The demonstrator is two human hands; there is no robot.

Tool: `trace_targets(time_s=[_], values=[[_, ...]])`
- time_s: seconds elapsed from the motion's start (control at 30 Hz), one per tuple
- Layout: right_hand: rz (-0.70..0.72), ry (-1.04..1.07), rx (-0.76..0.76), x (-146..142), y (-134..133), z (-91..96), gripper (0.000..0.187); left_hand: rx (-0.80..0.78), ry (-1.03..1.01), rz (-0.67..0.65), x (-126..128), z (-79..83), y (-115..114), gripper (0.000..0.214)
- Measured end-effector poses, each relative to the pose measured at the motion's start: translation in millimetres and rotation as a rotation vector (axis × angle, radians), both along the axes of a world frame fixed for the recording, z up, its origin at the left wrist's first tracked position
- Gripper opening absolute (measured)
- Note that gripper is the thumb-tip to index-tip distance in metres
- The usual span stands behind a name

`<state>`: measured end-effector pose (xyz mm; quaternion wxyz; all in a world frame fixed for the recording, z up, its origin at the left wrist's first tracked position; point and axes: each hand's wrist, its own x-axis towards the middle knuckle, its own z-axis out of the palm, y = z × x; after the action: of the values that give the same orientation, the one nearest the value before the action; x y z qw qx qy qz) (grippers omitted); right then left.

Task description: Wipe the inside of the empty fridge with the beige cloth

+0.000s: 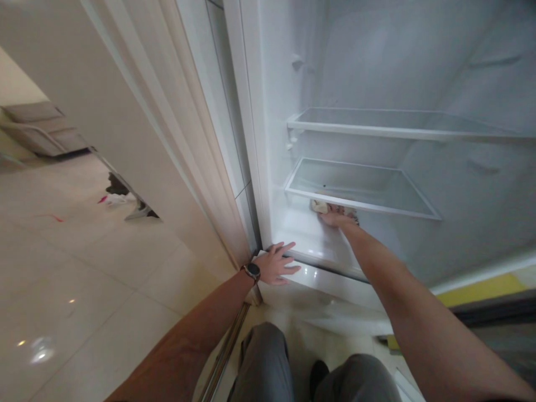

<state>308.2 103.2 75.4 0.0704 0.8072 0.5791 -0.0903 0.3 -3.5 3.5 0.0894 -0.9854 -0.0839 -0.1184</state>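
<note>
I am crouched in front of an open, empty fridge. My left hand, with a watch on the wrist, rests flat with fingers spread on the front left corner of the fridge's bottom ledge. My right hand reaches in under the lower glass shelf and presses a pale cloth against the white floor of the compartment. The shelf's front edge hides part of the cloth and the fingertips.
A second glass shelf sits higher up. The open fridge door stands to the left. Glossy floor tiles spread to the left, with a sofa and small scattered items farther off. My knees are just below the fridge.
</note>
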Motion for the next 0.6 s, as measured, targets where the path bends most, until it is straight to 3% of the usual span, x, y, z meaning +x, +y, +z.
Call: trace_targets(time_s=[0.17, 0.6], values=[[0.001, 0.134, -0.04, -3, -38, 1.0, 0.074, 0.007, -0.028, -0.009, 1, 0.8, 1, 0.058], [0.006, 0.132, -0.289, -4, -134, 20.8, 0.082, 0.023, -0.085, 0.003, 2, -5.3, 6, 0.056]])
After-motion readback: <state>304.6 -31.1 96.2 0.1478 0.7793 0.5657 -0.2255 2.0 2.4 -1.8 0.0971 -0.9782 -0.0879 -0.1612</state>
